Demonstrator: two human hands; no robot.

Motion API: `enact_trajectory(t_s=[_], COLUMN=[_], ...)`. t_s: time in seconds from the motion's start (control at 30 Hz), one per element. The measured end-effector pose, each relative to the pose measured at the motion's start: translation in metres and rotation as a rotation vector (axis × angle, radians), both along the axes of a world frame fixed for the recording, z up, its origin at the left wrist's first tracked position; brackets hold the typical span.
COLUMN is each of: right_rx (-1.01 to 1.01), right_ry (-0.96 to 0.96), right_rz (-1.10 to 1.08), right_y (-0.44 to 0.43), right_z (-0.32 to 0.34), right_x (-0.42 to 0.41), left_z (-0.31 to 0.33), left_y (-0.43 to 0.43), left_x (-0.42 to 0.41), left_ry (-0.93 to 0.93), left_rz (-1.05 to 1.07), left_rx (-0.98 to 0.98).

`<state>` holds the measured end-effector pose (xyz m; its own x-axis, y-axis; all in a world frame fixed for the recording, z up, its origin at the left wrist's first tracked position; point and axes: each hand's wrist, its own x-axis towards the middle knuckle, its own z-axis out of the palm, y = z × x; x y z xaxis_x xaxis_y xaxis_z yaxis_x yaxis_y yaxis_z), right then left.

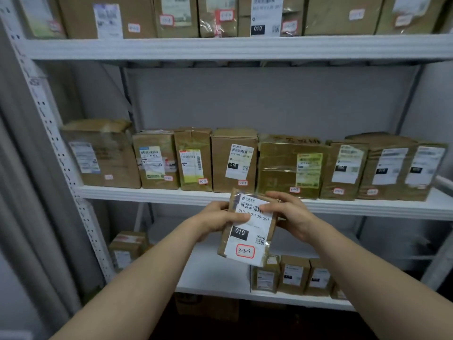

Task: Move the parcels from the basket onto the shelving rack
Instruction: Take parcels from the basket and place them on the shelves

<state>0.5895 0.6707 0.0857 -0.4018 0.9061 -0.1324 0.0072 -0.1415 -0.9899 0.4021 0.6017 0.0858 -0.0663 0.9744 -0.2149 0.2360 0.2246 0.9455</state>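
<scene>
1. Both of our hands are gripping one parcel [247, 231], a small brown packet under clear tape. We are holding it in the air in front of the shelving rack [220, 49].
2. Our left hand [218, 220] is curling round the parcel's left edge. Its thumb [241, 218] is pressing flat on the white label [255, 224], and its other fingers are hiding behind the packet.
3. Our right hand [291, 215] is clamping the upper right corner. One fingertip [266, 207] is lying on the barcode while the rest are wrapping over the top edge.
4. Between our two sets of fingers the label is showing a barcode and a printed code. Below them it is showing a black block reading 010, a square code and a red-outlined sticker [245, 251] handwritten 3-2-7.
5. Just behind our fingertips the middle shelf [147, 193] is running across. The parcel's top is overlapping its front edge in view, and we cannot tell whether the two are touching.
6. Beyond and above our fingers, a row of brown boxes [234, 160] is standing side by side on that shelf, labels facing us.
7. Below our right fingers, several small boxes [293, 274] are standing in a row on the lower shelf. One more box [127, 249] is sitting well to the left of our left fingers.
8. High above our fingers, large cartons [343, 15] are filling the top shelf.
</scene>
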Motion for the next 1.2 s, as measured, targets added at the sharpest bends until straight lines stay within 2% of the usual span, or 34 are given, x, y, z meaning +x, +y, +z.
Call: enact_trajectory(t_s=[0.33,0.6,0.9,1.2], right_rx=[-0.029,-0.042,0.099,0.089], right_ry=[-0.031,-0.068,-0.372,-0.440], right_rz=[0.060,0.017,-0.037,-0.206], right_y=[-0.013,-0.015,-0.016,-0.028], right_z=[-0.007,-0.015,-0.010,-0.021], right_x=[-0.002,0.014,0.063,0.120], left_z=[-0.005,-0.008,-0.016,-0.022], left_y=[-0.011,0.009,0.050,0.070], left_x=[-0.008,0.004,0.042,0.101], left_ry=[-0.028,0.000,0.037,0.034], left_rz=[-0.046,-0.145,-0.346,-0.480], left_rx=[-0.032,0.006,0.006,0.026])
